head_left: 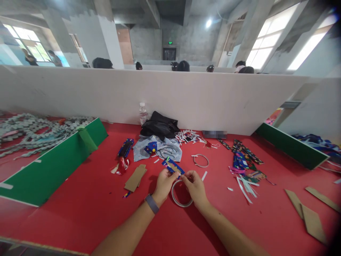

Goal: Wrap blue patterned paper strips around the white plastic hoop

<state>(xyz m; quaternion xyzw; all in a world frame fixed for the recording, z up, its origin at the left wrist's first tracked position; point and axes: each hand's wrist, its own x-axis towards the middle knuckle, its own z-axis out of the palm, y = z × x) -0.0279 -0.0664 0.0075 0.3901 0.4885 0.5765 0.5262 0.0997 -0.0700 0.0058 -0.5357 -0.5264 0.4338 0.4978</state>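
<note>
Where the two hands meet, just below the centre of the frame, a blue patterned strip is held above the red desk, with a narrow brown card piece lying along its face. Long axis aslant, from upper left down to lower right. The upper left end is left free beyond the fingers; the lower right end is brought in between the hands.

By the left hand, the strip is gripped from below, thumb laid on top; the curled fingers are mostly hidden. By the right hand, thumb and forefinger pressed together, the lower right end is pinched; whether anything thin is caught there too cannot be told. That end is judged the point on which the handling turns: the right hand is set nearer to it, the left nearer to the middle, the strip pointing up and left from both.

A white ring is seen directly below, between the hands, its upper rim partly covered; contact cannot be made out. A second, pale ring is placed well apart, toward the upper right. Loose card pieces are stacked left of the left hand.
</note>
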